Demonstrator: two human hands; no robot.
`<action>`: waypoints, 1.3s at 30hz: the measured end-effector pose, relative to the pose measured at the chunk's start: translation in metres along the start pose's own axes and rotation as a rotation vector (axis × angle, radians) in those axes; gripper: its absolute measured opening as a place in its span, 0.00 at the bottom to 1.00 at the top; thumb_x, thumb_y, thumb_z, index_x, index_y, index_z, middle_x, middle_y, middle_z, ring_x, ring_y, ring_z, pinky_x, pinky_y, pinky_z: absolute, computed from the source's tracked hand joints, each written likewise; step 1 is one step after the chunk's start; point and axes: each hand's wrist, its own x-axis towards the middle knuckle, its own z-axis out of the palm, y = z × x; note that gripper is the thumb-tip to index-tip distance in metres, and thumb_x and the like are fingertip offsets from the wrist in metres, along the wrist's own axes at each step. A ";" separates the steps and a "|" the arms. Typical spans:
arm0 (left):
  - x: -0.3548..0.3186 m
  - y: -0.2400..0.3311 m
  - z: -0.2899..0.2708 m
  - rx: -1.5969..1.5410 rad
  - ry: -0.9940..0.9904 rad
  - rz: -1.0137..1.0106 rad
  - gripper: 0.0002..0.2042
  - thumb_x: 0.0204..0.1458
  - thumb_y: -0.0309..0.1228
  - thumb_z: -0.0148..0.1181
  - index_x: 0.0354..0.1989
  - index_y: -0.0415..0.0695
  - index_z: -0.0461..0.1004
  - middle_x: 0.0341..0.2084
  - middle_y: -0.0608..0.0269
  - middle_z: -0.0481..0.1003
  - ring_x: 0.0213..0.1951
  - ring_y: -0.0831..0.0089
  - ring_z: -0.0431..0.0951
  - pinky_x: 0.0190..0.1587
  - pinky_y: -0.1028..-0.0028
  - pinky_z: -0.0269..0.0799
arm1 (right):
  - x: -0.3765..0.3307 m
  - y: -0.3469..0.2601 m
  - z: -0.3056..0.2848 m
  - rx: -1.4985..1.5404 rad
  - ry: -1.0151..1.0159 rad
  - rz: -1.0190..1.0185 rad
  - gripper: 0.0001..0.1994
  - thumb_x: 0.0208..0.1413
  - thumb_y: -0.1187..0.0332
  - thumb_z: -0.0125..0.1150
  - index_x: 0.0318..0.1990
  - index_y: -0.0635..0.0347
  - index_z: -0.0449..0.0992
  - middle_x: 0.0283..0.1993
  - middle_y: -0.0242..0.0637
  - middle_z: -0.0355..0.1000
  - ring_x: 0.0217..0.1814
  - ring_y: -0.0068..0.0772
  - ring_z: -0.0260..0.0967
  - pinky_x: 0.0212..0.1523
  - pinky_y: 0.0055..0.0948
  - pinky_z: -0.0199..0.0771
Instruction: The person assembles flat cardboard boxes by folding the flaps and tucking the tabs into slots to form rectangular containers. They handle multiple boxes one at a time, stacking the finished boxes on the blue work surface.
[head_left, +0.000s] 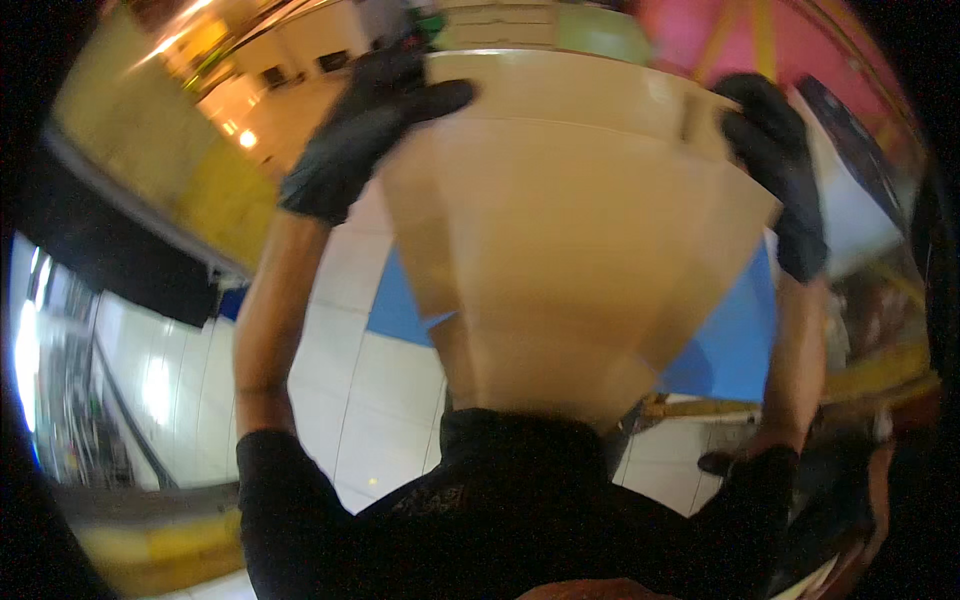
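A large tan cardboard box is held up in front of my chest, its lower end close to my black shirt. Dark gloves cover both hands. My left hand grips the box's far left corner, thumb laid along the near face and the other fingers mostly out of sight. At the far right corner my right hand is closed on the edge, fingers bent round it. Folded flaps or side panels show along both sides of the box. Motion blur softens its surface, and what is inside, if anything, is hidden.
Below the box lies a flat blue surface over a white tiled floor. A yellow and black structure stands at left. Yellow bars run along the right, where part of another person seems to show.
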 end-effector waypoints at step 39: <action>-0.043 -0.069 0.111 -0.720 0.295 -0.221 0.13 0.55 0.37 0.54 0.36 0.37 0.75 0.31 0.64 0.76 0.29 0.78 0.73 0.34 0.77 0.69 | -0.101 0.042 0.074 0.365 0.144 0.269 0.10 0.58 0.67 0.49 0.40 0.61 0.75 0.37 0.30 0.71 0.39 0.23 0.67 0.43 0.22 0.67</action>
